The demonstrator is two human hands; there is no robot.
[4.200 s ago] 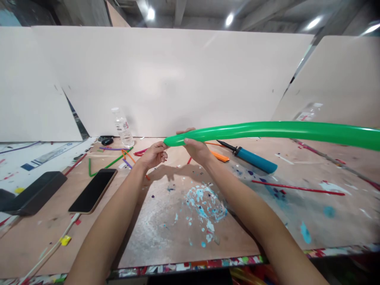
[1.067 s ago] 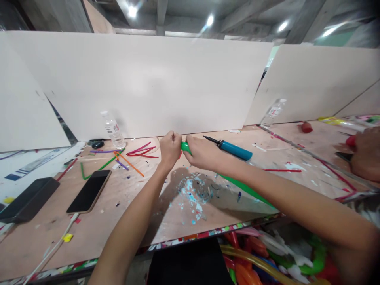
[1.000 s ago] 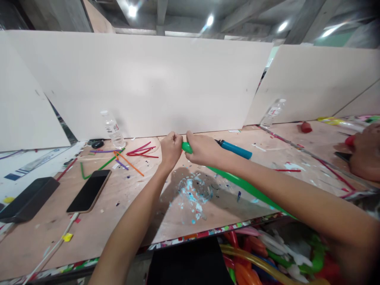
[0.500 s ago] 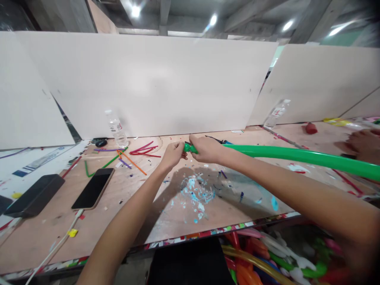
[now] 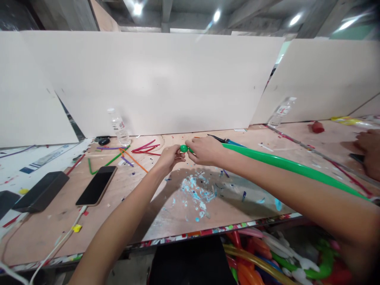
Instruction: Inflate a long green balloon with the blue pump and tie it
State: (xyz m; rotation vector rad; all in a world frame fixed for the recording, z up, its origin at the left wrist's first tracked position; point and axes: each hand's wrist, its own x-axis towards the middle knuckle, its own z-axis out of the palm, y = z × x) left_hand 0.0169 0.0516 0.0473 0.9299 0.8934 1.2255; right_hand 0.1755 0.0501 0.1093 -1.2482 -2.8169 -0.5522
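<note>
A long green balloon (image 5: 285, 164) runs from my hands to the right, behind my right forearm. At its near end a small round bubble (image 5: 184, 148) shows between my two hands. My left hand (image 5: 170, 158) pinches the bubble's left side with thumb and fingers. Just to the right, my right hand (image 5: 205, 150) is closed around the balloon; its palm side is hidden. Behind the right hand lies a blue tool with a black pointed tip (image 5: 228, 141). Light-blue flakes (image 5: 197, 190) are scattered on the wooden table (image 5: 142, 221) below my hands.
Left of my hands lie uninflated balloons (image 5: 145, 148), a phone (image 5: 97, 186) on a cable and a black box (image 5: 43, 192). Water bottles (image 5: 120, 128) stand along the white panel (image 5: 166, 87). Another person's hand (image 5: 368, 146) is at far right. Inflated balloons (image 5: 267, 257) lie below the table edge.
The green bubble shows rounder and more clearly between my hands. The long balloon's right part has swung lower, towards my forearm. The camera view has shifted slightly.
</note>
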